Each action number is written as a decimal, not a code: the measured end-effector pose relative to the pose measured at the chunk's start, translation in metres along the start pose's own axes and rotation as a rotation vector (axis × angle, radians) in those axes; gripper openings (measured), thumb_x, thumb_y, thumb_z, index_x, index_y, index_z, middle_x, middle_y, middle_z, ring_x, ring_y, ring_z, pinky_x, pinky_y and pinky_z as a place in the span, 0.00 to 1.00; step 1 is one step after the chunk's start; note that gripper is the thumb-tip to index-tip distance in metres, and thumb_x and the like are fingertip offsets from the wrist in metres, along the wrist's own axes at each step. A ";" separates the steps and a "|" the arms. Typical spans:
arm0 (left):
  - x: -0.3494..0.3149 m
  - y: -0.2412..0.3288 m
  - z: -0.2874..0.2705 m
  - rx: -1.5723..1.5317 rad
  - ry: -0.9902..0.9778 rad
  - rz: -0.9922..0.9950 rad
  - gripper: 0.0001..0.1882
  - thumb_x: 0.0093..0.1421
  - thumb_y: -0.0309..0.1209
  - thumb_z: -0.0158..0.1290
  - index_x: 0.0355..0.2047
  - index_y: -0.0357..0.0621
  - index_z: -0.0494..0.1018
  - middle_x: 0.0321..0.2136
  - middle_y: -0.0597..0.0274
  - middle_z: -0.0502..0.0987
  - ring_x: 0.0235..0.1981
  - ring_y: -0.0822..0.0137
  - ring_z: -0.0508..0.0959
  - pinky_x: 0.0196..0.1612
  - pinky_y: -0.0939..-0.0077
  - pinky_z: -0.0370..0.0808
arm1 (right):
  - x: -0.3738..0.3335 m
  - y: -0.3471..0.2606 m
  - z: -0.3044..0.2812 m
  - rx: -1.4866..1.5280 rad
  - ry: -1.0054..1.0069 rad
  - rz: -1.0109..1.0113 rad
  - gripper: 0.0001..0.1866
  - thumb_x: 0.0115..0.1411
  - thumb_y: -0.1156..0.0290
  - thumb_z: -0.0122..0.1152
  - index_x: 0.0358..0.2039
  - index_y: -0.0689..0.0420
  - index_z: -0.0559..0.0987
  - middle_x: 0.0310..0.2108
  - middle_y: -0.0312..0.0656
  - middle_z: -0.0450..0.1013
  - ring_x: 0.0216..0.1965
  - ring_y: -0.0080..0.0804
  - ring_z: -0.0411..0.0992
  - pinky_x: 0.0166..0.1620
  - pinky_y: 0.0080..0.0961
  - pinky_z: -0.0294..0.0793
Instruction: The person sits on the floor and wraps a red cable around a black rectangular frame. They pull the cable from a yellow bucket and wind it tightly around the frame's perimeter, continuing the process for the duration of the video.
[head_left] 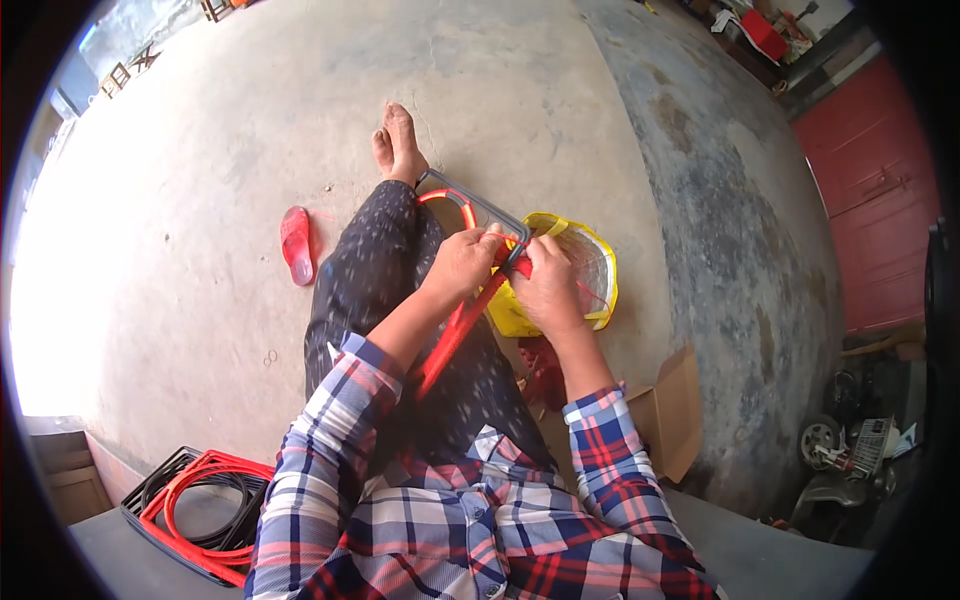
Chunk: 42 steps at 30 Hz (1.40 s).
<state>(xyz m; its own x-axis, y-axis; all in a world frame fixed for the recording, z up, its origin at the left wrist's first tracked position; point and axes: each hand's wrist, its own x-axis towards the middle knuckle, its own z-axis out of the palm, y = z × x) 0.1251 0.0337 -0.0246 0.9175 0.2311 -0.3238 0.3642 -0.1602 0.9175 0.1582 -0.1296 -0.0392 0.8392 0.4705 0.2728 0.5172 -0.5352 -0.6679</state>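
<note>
Over my lap lies a dark grey frame [478, 202] with a rounded corner. One of its sides is wrapped in red cord [452, 338]. My left hand [462, 264] is closed near that corner, its fingertips pinching a thin red strand. My right hand [549, 288] is closed at the other side of the corner, with red cord at its fingers; the exact grip is partly hidden. Beside the left hand curves a red and grey loop [455, 197]. A yellow bag [608, 262] with a silvery lining stands open behind my right hand.
Several red and black frames [190, 497] lie stacked on the bench at my left. A red slipper [297, 245] is on the floor. To the right are an open cardboard box [677, 415], a red door [868, 185] and a wheeled vehicle [845, 455].
</note>
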 end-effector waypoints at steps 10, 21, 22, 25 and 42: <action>-0.079 0.051 0.022 -0.040 -0.010 0.417 0.11 0.66 0.31 0.54 0.27 0.38 0.73 0.17 0.69 0.70 0.21 0.81 0.68 0.24 0.80 0.68 | -0.046 -0.020 -0.015 0.377 0.248 -0.223 0.24 0.58 0.71 0.65 0.54 0.62 0.71 0.54 0.50 0.67 0.59 0.47 0.66 0.62 0.42 0.64; -0.016 0.014 -0.009 -0.196 -0.026 -0.116 0.13 0.68 0.36 0.51 0.29 0.41 0.72 0.24 0.64 0.76 0.20 0.77 0.69 0.22 0.80 0.66 | -0.167 0.027 -0.094 1.661 0.143 0.282 0.15 0.68 0.57 0.53 0.34 0.56 0.71 0.16 0.35 0.66 0.15 0.26 0.63 0.26 0.30 0.66; -0.018 0.022 -0.007 -0.196 -0.094 -0.168 0.11 0.68 0.35 0.46 0.32 0.41 0.71 0.23 0.58 0.77 0.13 0.76 0.65 0.16 0.78 0.61 | -0.183 0.035 -0.092 1.588 0.125 0.367 0.15 0.69 0.57 0.53 0.34 0.56 0.71 0.16 0.35 0.65 0.14 0.25 0.62 0.24 0.29 0.63; 0.029 -0.050 -0.018 0.341 -0.104 0.703 0.07 0.65 0.32 0.47 0.34 0.42 0.69 0.21 0.59 0.75 0.11 0.77 0.62 0.15 0.79 0.58 | -0.212 0.041 -0.062 1.348 0.032 0.605 0.13 0.69 0.60 0.52 0.32 0.56 0.70 0.14 0.33 0.63 0.12 0.22 0.59 0.22 0.26 0.64; -0.124 -0.005 0.036 -0.155 -0.472 0.251 0.13 0.67 0.31 0.52 0.49 0.41 0.74 0.43 0.60 0.79 0.37 0.65 0.78 0.38 0.73 0.76 | -0.152 0.005 0.011 1.941 -0.273 0.464 0.36 0.57 0.45 0.66 0.57 0.57 0.70 0.49 0.44 0.73 0.47 0.36 0.74 0.49 0.34 0.76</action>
<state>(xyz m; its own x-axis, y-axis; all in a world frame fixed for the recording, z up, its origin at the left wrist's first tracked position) 0.0156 -0.0287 0.0029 0.9581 -0.2567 -0.1271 0.1305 -0.0036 0.9914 0.0311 -0.1961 -0.0919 0.6909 0.7193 -0.0734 -0.6783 0.6096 -0.4102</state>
